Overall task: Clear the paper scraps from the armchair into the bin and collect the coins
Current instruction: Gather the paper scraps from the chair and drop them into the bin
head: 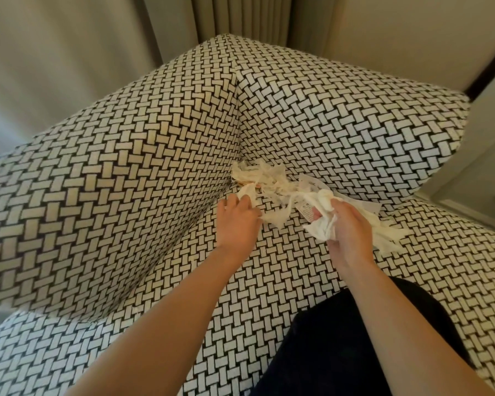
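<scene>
Dark knee (355,338) pressed against the seat. Right hand (347,224): fingers clamped on a wad (322,224), likely stockpiling it. Left hand (239,221): fingers curled, pinching a strip (272,217). Remaining scraps (257,175) lay wedged in the armchair (155,167) corner crease, possibly hiding coins; none plainly seen. Bin out of view. Curtain (240,15) behind.

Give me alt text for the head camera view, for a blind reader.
Two bare hands gather torn white paper scraps from the seat corner of a black-and-white woven-pattern armchair. The right hand grips a crumpled bunch; the left hand grips more scraps.
</scene>
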`<move>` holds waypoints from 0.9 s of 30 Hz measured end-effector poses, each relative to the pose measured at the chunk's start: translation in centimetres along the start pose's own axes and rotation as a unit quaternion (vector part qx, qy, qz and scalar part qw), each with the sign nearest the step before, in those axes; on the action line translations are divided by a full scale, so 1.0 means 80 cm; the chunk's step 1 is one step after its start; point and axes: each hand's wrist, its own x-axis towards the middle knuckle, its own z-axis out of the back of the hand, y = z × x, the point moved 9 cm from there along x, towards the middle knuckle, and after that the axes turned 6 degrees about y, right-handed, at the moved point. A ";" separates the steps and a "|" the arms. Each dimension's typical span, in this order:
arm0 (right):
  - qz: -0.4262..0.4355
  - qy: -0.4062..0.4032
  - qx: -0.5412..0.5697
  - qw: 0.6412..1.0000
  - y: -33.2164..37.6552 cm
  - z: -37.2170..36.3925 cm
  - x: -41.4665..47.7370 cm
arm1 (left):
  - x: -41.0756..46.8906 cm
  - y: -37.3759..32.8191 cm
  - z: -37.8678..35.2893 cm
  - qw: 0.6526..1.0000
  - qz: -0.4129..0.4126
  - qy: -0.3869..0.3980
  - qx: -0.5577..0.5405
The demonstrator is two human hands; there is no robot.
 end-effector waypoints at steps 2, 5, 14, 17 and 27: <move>-0.008 0.004 0.044 0.999 -0.003 0.002 0.002 | 0.002 0.015 0.013 0.998 0.033 -0.027 -0.046; -0.008 -0.001 0.085 0.996 -0.003 0.007 0.004 | -0.002 0.044 0.036 0.979 0.091 -0.091 -0.156; -0.067 -0.047 0.093 0.992 -0.017 0.026 -0.005 | -0.010 0.081 0.076 0.873 0.170 -0.081 -0.450; -0.079 -0.028 0.123 0.989 -0.014 0.023 -0.009 | -0.009 0.078 0.091 0.828 0.180 -0.057 -0.527; -0.040 0.054 0.030 0.997 0.024 0.037 -0.022 | -0.003 0.011 0.175 0.812 0.104 -0.033 -0.573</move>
